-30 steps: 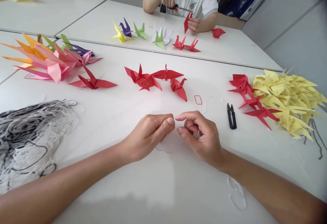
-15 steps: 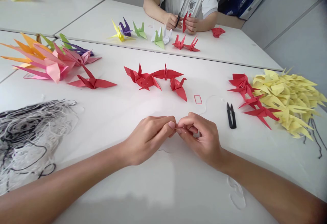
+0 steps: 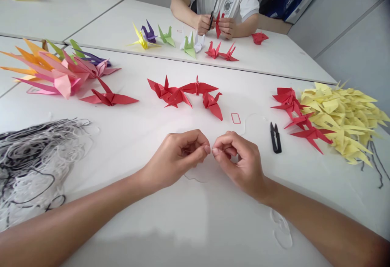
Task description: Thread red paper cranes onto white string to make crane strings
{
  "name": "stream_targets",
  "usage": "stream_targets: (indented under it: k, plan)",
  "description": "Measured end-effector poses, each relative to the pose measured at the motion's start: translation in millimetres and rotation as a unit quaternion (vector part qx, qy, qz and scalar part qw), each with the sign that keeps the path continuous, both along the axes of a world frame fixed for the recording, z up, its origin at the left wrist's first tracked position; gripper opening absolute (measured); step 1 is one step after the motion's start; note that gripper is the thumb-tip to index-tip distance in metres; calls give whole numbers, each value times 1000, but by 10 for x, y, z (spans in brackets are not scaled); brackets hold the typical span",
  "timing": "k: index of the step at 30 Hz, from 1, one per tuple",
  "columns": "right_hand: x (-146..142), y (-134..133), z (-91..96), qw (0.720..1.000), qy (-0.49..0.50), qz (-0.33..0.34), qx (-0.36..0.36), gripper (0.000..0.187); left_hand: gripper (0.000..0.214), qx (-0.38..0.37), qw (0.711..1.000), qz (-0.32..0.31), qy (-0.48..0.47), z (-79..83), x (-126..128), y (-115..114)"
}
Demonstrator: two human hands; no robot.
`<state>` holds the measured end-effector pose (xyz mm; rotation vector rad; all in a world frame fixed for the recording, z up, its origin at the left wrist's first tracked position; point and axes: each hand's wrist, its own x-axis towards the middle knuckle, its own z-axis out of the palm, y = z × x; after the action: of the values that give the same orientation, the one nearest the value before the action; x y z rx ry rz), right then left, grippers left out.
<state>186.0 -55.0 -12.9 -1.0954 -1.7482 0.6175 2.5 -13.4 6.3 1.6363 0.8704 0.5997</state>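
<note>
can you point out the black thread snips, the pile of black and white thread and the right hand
black thread snips [image 3: 276, 139], head view, middle of the black body
pile of black and white thread [image 3: 39, 161], head view, middle of the tangle
right hand [image 3: 245, 163], head view, back of the hand

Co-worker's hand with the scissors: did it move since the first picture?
Yes. The co-worker's hand moved down in the view, toward the table, and is now nearer the white crane.
</note>
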Motion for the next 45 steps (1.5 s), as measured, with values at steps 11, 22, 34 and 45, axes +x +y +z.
stream_targets:
  k: [11, 22, 34, 45]
  plan:
    - [-1, 3, -6, 1000, -10, 7, 15, 11, 17, -22, 1000, -6, 6, 44, 3, 12]
    - [24, 5, -13, 998, 19, 0, -61, 10, 11, -15, 1000, 7, -4, -6, -10, 13]
    - [6, 13, -7, 999, 9, 23, -48, 11, 13, -26, 1000, 4, -9, -34, -4, 19]
    - [56, 6, 22, 978, 101, 33, -181, 11, 10, -124, 991, 27, -47, 61, 19, -32]
